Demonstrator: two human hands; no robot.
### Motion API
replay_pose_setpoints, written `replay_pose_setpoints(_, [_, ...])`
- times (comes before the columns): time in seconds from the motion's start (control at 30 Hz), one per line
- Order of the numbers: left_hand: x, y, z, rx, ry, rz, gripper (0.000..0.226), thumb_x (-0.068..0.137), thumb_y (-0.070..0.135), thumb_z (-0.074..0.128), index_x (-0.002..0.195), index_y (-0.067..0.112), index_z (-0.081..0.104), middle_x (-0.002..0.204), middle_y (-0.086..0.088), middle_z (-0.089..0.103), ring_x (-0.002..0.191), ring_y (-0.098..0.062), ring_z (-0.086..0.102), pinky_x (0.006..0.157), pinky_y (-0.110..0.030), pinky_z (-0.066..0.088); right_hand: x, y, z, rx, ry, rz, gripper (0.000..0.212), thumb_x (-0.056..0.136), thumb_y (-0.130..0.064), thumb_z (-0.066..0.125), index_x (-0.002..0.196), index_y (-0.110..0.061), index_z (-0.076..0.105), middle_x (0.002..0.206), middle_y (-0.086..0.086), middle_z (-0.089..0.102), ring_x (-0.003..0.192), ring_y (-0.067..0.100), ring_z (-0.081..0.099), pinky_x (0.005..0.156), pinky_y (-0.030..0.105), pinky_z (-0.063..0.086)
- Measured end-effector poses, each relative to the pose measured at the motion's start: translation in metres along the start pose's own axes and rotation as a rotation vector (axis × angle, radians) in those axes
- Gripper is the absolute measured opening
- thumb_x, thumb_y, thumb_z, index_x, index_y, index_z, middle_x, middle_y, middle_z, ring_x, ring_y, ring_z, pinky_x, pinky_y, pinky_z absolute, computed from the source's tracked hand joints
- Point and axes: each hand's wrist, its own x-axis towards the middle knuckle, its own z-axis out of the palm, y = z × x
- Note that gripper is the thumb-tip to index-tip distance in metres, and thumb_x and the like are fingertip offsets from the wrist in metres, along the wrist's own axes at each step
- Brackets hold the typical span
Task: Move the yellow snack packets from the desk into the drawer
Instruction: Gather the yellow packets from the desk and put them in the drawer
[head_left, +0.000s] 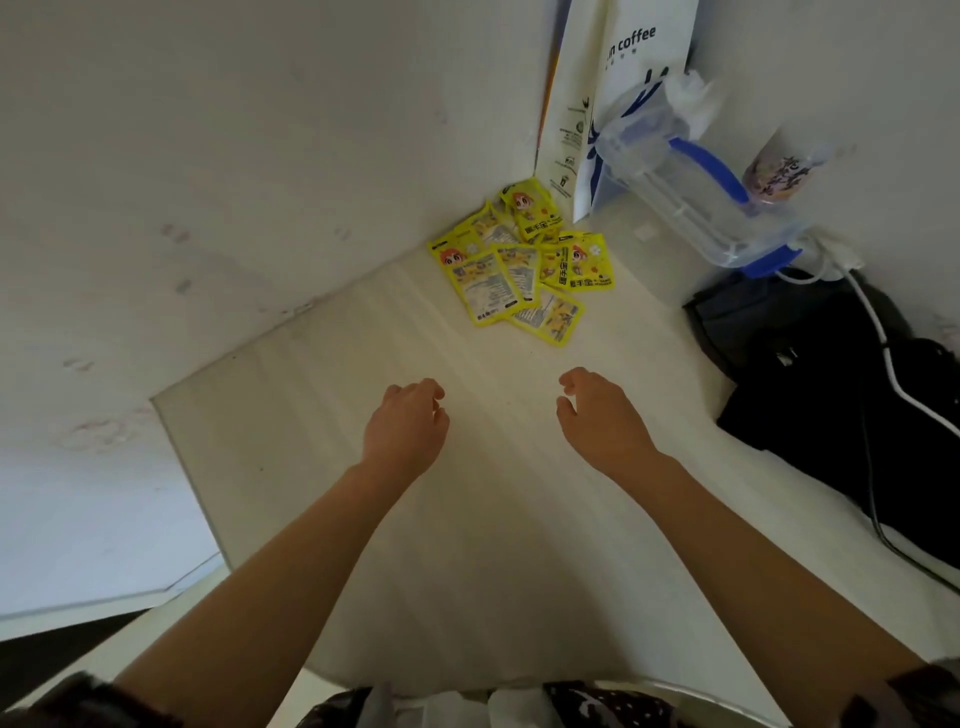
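Observation:
Several yellow snack packets (519, 265) lie in a loose overlapping pile at the far corner of the white desk (467, 519), against the wall. My left hand (408, 423) hovers over the desk middle, fingers loosely curled and apart, holding nothing. My right hand (600, 410) hovers beside it, about a hand's width to the right, also empty with fingers curled. Both hands are well short of the packets. No drawer is in view.
A white coffee paper bag (618, 78) stands in the far corner behind the packets. A clear plastic box with blue clips (696, 197) leans to its right. A black bag (841, 395) with a white cable (893, 364) fills the desk's right side.

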Motion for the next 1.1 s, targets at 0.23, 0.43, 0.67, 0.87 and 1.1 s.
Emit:
replay_pose_setpoints(0.23, [0.069, 0.020, -0.001, -0.078, -0.051, -0.107, 0.030, 0.093, 0.023, 0.047, 0.121, 0.019, 0.056, 0.111, -0.003, 0.064, 0.115, -0.021, 0.050, 0.090, -0.041, 0.049, 0.070, -0.006, -0.021, 0.004, -0.015, -0.021, 0.034, 0.096, -0.020, 0.045, 0.127, -0.009, 0.052, 0.123, 0.011, 0.061, 0.115, 0.029, 0.056, 0.095, 0.040, 0.047])
replay_pose_setpoints(0.43, [0.129, 0.041, 0.006, -0.222, -0.050, -0.278, 0.029, 0.089, 0.022, 0.050, 0.117, 0.018, 0.058, 0.116, -0.006, 0.063, 0.105, -0.025, 0.059, 0.087, -0.037, 0.050, 0.138, -0.004, -0.032, 0.038, -0.046, -0.038, 0.031, 0.095, -0.018, 0.046, 0.121, -0.005, 0.055, 0.115, 0.015, 0.064, 0.108, 0.032, 0.060, 0.087, 0.039, 0.051])
replay_pose_setpoints(0.67, [0.182, 0.054, 0.018, -0.338, -0.002, -0.449, 0.044, 0.086, 0.039, 0.059, 0.122, 0.015, 0.049, 0.118, -0.008, 0.062, 0.112, -0.029, 0.055, 0.089, -0.041, 0.049, 0.216, -0.008, -0.032, 0.181, -0.074, 0.161, 0.028, 0.091, -0.015, 0.045, 0.063, -0.021, 0.042, 0.065, -0.002, 0.045, 0.076, 0.024, 0.048, 0.066, 0.028, 0.034])
replay_pose_setpoints(0.87, [0.205, 0.061, 0.028, -0.275, 0.077, -0.501, 0.065, 0.083, 0.050, 0.063, 0.128, 0.007, 0.042, 0.131, -0.011, 0.049, 0.124, -0.033, 0.041, 0.096, -0.044, 0.039, 0.253, -0.011, -0.014, 0.250, -0.077, 0.237, 0.040, 0.088, -0.037, 0.060, 0.064, -0.016, 0.036, 0.064, 0.002, 0.044, 0.062, 0.024, 0.050, 0.056, 0.033, 0.040])
replay_pose_setpoints(1.1, [0.208, 0.053, 0.039, -0.218, 0.098, -0.467, 0.063, 0.077, 0.043, 0.073, 0.122, 0.012, 0.042, 0.127, -0.007, 0.052, 0.119, -0.030, 0.041, 0.091, -0.041, 0.041, 0.260, -0.017, 0.007, 0.111, -0.043, 0.311, 0.086, 0.079, -0.049, 0.071, 0.138, -0.002, 0.028, 0.142, 0.020, 0.038, 0.133, 0.043, 0.035, 0.102, 0.050, 0.038])
